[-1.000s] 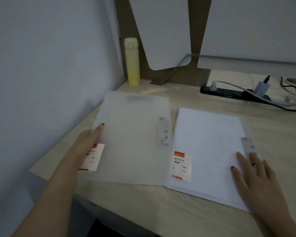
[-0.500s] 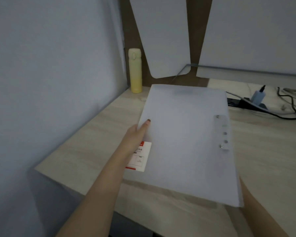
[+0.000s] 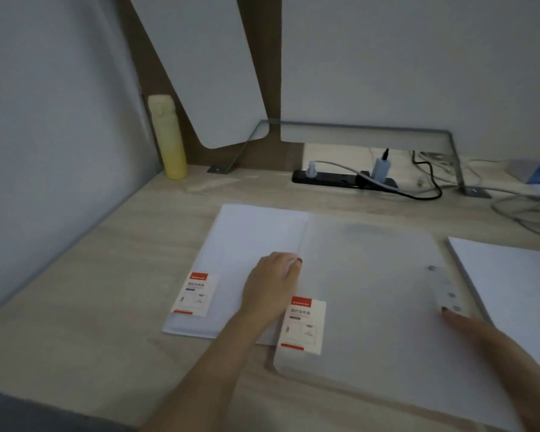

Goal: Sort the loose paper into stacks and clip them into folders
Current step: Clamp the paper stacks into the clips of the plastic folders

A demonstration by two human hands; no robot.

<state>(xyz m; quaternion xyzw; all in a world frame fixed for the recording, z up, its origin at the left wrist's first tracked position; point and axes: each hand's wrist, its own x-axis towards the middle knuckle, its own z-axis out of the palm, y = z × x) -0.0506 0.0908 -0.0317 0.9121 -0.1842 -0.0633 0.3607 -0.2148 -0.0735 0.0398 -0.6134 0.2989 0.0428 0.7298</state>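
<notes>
L hand [image 3: 270, 285] pinches top folder [image 3: 371, 294] edge at 9 o'clock, prob. aligning over lower folder [image 3: 231, 263]; R hand [image 3: 477, 330] flat, open, at clip [image 3: 448, 291], 3 o'clock; loose paper [image 3: 518, 282] beside on counter [image 3: 91, 307].

We record one view only, head-worn, looking forward and down onto the bench [image 3: 106, 275] at close range, facing the rear wall panels [image 3: 418, 57]; both forearms enter from the lower edge.
</notes>
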